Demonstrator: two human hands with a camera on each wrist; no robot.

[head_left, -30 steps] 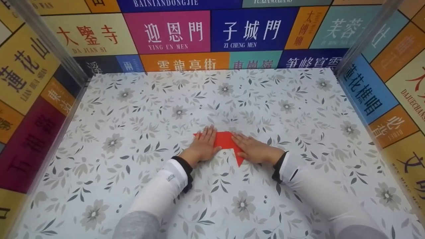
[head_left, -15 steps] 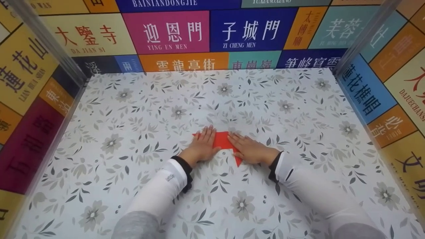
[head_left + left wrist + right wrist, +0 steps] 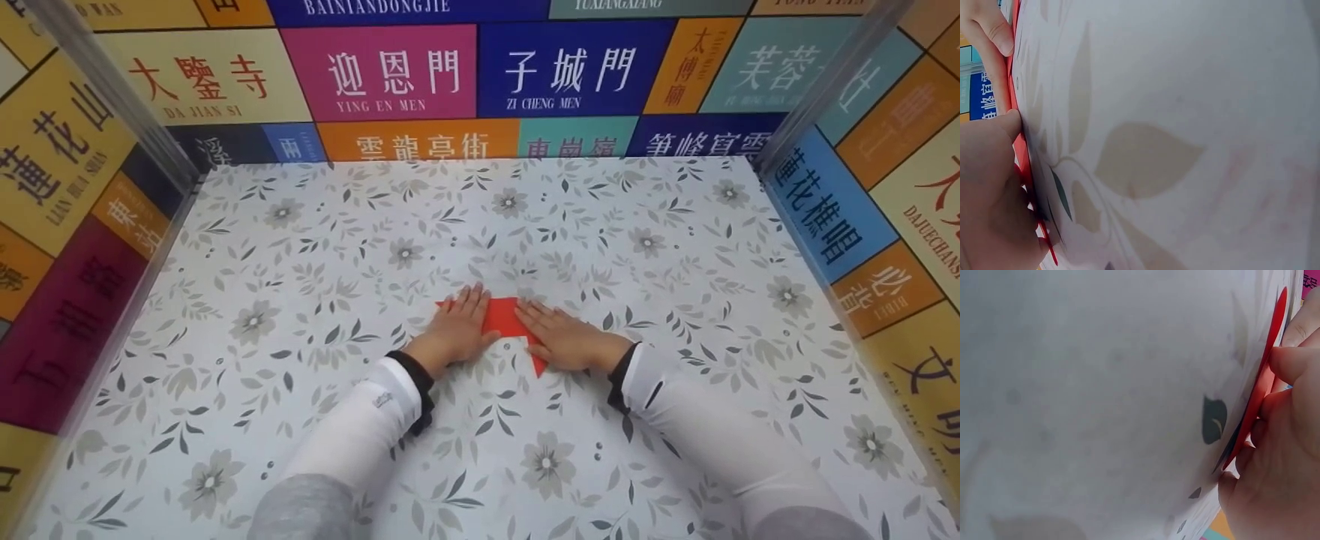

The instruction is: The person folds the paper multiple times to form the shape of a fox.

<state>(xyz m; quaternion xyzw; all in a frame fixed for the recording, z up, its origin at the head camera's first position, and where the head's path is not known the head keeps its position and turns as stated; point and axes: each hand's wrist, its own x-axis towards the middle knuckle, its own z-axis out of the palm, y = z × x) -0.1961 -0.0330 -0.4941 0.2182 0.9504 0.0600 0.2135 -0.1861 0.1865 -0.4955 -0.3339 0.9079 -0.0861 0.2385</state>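
A folded piece of red paper (image 3: 504, 318) lies on the floral tabletop in the head view. One pointed tip sticks out past my left hand (image 3: 459, 330), and another points toward me beside my right hand (image 3: 571, 336). The left fingers lie straight across the paper's left part, thumb toward its lower edge. My right hand rests on the right part with its fingers extended over the fold. Seen edge-on in the left wrist view, the red paper (image 3: 1023, 160) is a thin strip under the palm. In the right wrist view the paper (image 3: 1252, 405) lies beneath the fingers.
The tabletop (image 3: 547, 465) has a white covering with grey flowers and leaves. Panels with colourful lettering (image 3: 382, 71) stand along the back, left and right sides. Both forearms, in white sleeves (image 3: 360, 420), reach in from the near edge.
My right hand has shifted slightly left over the red paper, covering a little more of its right part. The left hand stays in place.
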